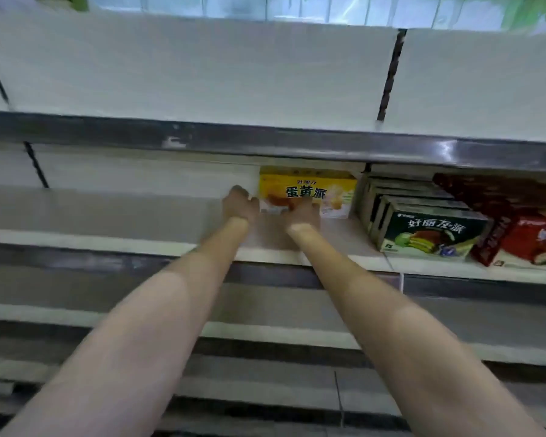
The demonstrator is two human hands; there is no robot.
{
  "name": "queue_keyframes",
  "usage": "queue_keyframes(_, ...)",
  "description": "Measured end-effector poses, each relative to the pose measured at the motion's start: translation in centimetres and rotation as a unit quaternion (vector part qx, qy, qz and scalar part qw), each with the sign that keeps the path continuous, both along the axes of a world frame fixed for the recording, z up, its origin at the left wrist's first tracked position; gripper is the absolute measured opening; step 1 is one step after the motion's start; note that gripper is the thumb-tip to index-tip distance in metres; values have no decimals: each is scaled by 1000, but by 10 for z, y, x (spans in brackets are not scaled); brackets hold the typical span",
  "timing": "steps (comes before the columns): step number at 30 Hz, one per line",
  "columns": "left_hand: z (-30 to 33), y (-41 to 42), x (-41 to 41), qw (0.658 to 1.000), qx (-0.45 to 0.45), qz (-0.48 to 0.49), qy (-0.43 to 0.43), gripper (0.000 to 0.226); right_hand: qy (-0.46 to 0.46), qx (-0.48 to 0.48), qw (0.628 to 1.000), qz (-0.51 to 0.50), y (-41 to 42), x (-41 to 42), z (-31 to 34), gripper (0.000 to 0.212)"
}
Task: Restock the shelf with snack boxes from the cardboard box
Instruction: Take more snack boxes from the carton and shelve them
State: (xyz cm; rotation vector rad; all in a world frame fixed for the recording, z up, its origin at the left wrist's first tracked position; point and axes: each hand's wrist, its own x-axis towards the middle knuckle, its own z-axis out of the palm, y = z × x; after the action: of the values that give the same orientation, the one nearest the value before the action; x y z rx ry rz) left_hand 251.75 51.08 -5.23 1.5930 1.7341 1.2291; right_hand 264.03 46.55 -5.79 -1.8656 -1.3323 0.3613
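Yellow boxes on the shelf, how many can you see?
1. The yellow box stands deep on the shelf, between both hands, left of the green boxes. More may hide behind it.

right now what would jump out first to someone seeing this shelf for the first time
Two bare arms stretch to the back of a mostly bare shelf, where the left hand and right hand press on a yellow snack box. To its right stand a row of dark green snack boxes and, at the frame edge, red snack boxes.
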Motion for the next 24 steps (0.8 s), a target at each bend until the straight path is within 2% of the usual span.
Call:
queue_keyframes(3, 1, -39, -39, 997, 64, 29, -14, 11, 8, 77, 991, 110, -18, -50, 2, 21)
queue_keyframes(6, -10, -80, -101, 990, 124, 73, -18, 10, 19, 123, 970, 209, -45, -111, 1, 14)
queue_keyframes(8, -24, -118, -154, 985, 120, 122, 38, 14, 62, 151, 950, 266, -68, -157, -6, 11)
queue_keyframes(11, -50, -194, -229, 972, 82, 197, 95, 17, 88, 142, 919, 356, -114, -226, -32, 10)
queue_keyframes(14, -91, -274, -289, 961, 12, 251, 120, 19, 46, 88, 882, 460, -167, -285, -69, 8)
queue_keyframes(18, -157, -378, -343, 943, -76, 313, 90, 19, -10, 35, 836, 547, -238, -346, -127, 8)
queue_keyframes(21, -202, -449, -378, 925, -127, 357, 32, 24, 1, -52, 808, 587, -295, -388, -171, 21)
queue_keyframes(24, -227, -512, -416, 901, -119, 418, -9, 26, 43, -133, 790, 597, -352, -435, -212, 29)
